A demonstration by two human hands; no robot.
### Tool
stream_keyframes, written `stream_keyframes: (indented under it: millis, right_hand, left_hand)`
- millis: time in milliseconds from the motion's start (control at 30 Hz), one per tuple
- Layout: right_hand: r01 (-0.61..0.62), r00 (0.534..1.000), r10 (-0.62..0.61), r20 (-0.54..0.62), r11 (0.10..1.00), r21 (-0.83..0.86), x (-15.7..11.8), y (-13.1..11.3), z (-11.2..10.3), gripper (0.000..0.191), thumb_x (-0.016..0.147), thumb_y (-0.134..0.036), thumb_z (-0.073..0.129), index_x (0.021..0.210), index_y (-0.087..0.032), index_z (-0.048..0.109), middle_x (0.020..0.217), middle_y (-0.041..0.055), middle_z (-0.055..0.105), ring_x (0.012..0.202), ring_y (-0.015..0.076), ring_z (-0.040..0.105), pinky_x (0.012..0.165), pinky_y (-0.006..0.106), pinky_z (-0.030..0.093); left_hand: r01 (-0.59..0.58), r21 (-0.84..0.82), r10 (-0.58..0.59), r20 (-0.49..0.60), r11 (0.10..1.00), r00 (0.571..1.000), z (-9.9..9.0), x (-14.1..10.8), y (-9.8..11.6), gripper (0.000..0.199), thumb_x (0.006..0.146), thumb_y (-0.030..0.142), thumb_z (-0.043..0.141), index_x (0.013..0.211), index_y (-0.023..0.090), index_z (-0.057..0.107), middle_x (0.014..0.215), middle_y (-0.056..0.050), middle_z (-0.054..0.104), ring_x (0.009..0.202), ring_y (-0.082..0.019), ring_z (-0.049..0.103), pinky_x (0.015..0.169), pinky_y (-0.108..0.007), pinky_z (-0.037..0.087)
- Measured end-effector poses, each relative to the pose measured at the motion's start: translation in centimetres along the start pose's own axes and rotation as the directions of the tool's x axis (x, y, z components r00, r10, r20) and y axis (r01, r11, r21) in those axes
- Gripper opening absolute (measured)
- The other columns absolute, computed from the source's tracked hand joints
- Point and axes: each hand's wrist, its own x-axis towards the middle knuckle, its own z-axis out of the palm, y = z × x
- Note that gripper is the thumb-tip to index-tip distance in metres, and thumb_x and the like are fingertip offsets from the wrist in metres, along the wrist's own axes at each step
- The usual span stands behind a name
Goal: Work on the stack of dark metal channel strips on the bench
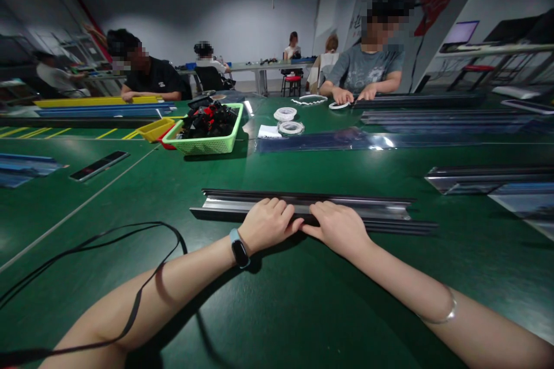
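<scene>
A long black channel-shaped profile [389, 216] with a shiny silvery inside lies crosswise on the green table in front of me. Near its middle, my left hand [270, 223] has its fingers curled over the near wall. Just to the right, my right hand [340, 228] grips the same wall, its fingers bent over the edge. The two thumbs almost meet at the near side. A blue-banded watch [239, 249] is on my left wrist.
Beyond lie a green basket [212, 145] of black and red parts, a yellow tray [156, 130], tape rolls [291, 128] and clear film [311, 142]. A phone [99, 165] is left, more profiles [489, 176] right. A black cord [134, 311] crosses my left arm. People sit opposite.
</scene>
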Motion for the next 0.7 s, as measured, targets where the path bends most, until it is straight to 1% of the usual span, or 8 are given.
stream_keyframes:
  millis: [100, 167, 300, 500, 700]
  right_hand:
    - [0.010, 1.000, -0.010, 0.030, 1.000, 0.012, 0.23, -0.09, 0.16, 0.021, 0.075, -0.038, 0.054, 0.074, -0.016, 0.052, 0.071, 0.0035, 0.056, 0.070, 0.0158, 0.052, 0.060, 0.027, 0.030]
    - [0.010, 0.999, -0.011, 0.044, 1.000, 0.010, 0.33, -0.09, 0.11, 0.020, 0.074, -0.036, 0.055, 0.073, -0.016, 0.051, 0.071, 0.0036, 0.056, 0.070, 0.0159, 0.052, 0.060, 0.027, 0.030]
    - [0.013, 0.998, -0.013, 0.067, 1.000, 0.000, 0.44, -0.04, -0.01, 0.022, 0.074, -0.037, 0.055, 0.073, -0.016, 0.052, 0.071, 0.0038, 0.056, 0.070, 0.0162, 0.052, 0.060, 0.027, 0.031]
    - [0.004, 0.995, -0.001, 0.104, 1.000, -0.028, 0.46, -0.05, -0.07, 0.023, 0.076, -0.039, 0.053, 0.074, -0.016, 0.052, 0.071, 0.0033, 0.056, 0.070, 0.0167, 0.053, 0.059, 0.027, 0.031]
    - [0.012, 0.996, -0.008, 0.090, 0.999, -0.043, 0.40, 0.09, 0.11, 0.025, 0.077, -0.040, 0.052, 0.074, -0.015, 0.052, 0.070, 0.0047, 0.056, 0.069, 0.0168, 0.053, 0.058, 0.026, 0.030]
  left_hand:
    - [-0.058, -0.029, 0.059, 0.008, 0.998, 0.998, 0.00, 0.40, 0.42, 0.031, 0.086, 0.039, 0.030, 0.076, 0.016, 0.048, 0.071, -0.004, 0.051, 0.070, -0.015, 0.050, 0.062, -0.028, 0.036]
    - [-0.081, -0.048, 0.082, 0.029, 0.996, 0.996, 0.11, 0.59, 0.59, 0.032, 0.087, 0.041, 0.029, 0.078, 0.016, 0.047, 0.071, -0.004, 0.051, 0.069, -0.014, 0.050, 0.061, -0.027, 0.036]
    - [-0.069, -0.051, 0.072, 0.062, 0.996, 0.995, 0.31, 0.65, 0.59, 0.033, 0.087, 0.042, 0.028, 0.081, 0.016, 0.047, 0.071, -0.003, 0.051, 0.069, -0.014, 0.050, 0.060, -0.027, 0.036]
    - [-0.054, -0.045, 0.058, 0.078, 0.998, 0.995, 0.29, 0.70, 0.60, 0.034, 0.087, 0.044, 0.027, 0.081, 0.017, 0.046, 0.073, -0.003, 0.051, 0.070, -0.015, 0.051, 0.059, -0.027, 0.037]
    - [-0.057, -0.044, 0.060, 0.075, 0.997, 0.995, 0.29, 0.75, 0.62, 0.035, 0.087, 0.044, 0.027, 0.081, 0.016, 0.047, 0.073, -0.004, 0.051, 0.071, -0.015, 0.051, 0.060, -0.027, 0.038]
